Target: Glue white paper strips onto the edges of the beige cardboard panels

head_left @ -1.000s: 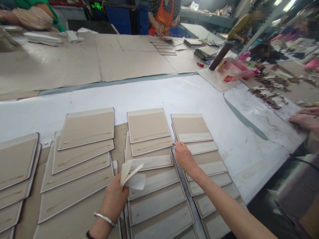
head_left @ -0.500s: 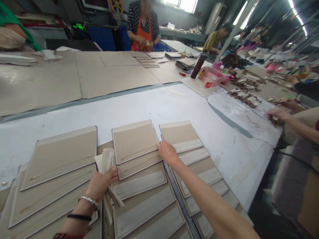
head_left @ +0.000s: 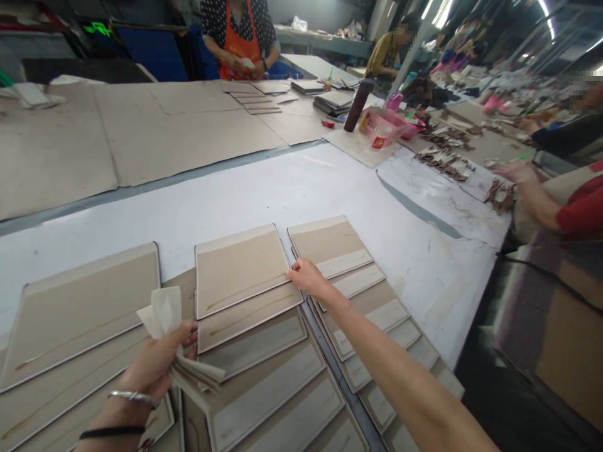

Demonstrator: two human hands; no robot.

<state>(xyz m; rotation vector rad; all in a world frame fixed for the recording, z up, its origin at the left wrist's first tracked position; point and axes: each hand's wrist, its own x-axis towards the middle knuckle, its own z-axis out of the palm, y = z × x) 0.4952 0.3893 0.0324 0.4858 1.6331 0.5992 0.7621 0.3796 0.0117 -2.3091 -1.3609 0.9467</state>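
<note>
My left hand (head_left: 157,359) is closed on a bunch of pale paper strips (head_left: 166,314) that fan upward, above the gap between the left and middle rows of boards. My right hand (head_left: 307,277) rests with its fingers pinched on the right edge of the topmost beige board (head_left: 238,269) of the middle row. That row overlaps toward me like shingles. A right row of boards (head_left: 330,242) with white strips lies just right of that hand. A left row (head_left: 80,307) lies under my left forearm.
The boards lie on a white table sheet (head_left: 264,188), with cardboard sheets (head_left: 179,135) beyond. A person in an orange apron (head_left: 238,37) works at the far side. Another person's arm (head_left: 537,194) reaches in at the right, near a dark bottle (head_left: 352,105) and pink tray (head_left: 391,125).
The view has swung right and up. My left hand with the paper strips dropped lower left. My right hand stayed at the middle row's right edge.
</note>
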